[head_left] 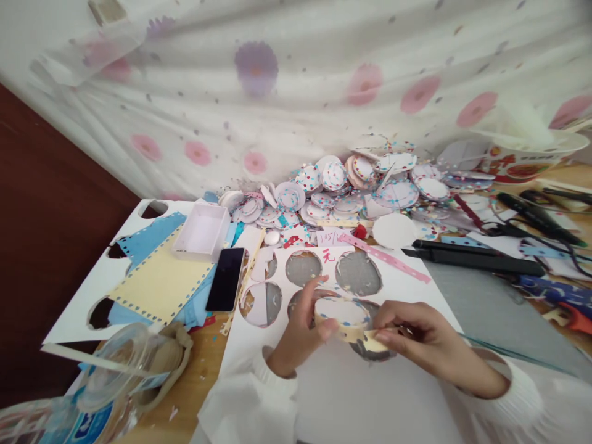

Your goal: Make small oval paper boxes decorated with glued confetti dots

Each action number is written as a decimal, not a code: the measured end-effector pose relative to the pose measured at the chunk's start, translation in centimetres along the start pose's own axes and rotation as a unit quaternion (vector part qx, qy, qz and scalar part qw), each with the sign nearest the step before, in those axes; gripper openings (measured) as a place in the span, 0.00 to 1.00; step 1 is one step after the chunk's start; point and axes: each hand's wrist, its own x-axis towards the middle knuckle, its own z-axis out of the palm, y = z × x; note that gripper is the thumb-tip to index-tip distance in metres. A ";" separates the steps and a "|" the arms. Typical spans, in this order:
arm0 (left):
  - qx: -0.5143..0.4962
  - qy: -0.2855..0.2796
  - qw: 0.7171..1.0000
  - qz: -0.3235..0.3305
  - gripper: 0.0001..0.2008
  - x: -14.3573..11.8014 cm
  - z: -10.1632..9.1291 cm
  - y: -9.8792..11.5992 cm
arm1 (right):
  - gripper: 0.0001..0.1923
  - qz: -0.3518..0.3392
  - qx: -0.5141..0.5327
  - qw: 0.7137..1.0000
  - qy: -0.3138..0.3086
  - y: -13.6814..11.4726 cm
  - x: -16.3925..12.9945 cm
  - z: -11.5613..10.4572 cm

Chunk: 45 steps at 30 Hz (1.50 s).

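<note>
My left hand (303, 333) is closed around the side of a round white paper box (343, 310) with small dots along its rim. A pale yellow paper strip (352, 334) curves along the near side of this box. The free end of that strip is pinched between the thumb and fingers of my right hand (423, 339). Below both hands lies a white sheet (263, 382) with large round holes cut in it. The fingertips of my left hand behind the box are partly hidden.
Paper discs (333, 176) pile up along the floral curtain. A phone (226, 279), a white tray (203, 231) and yellow paper (155, 277) lie left. Bottles and cups (111, 370) stand front left. A black flat tool (476, 258) and a paper bowl (531, 154) are right.
</note>
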 end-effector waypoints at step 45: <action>-0.052 -0.025 0.996 0.061 0.38 -0.3 0.5 0.3 | 0.13 -0.141 -0.144 0.979 0.005 0.0 0.0 0.7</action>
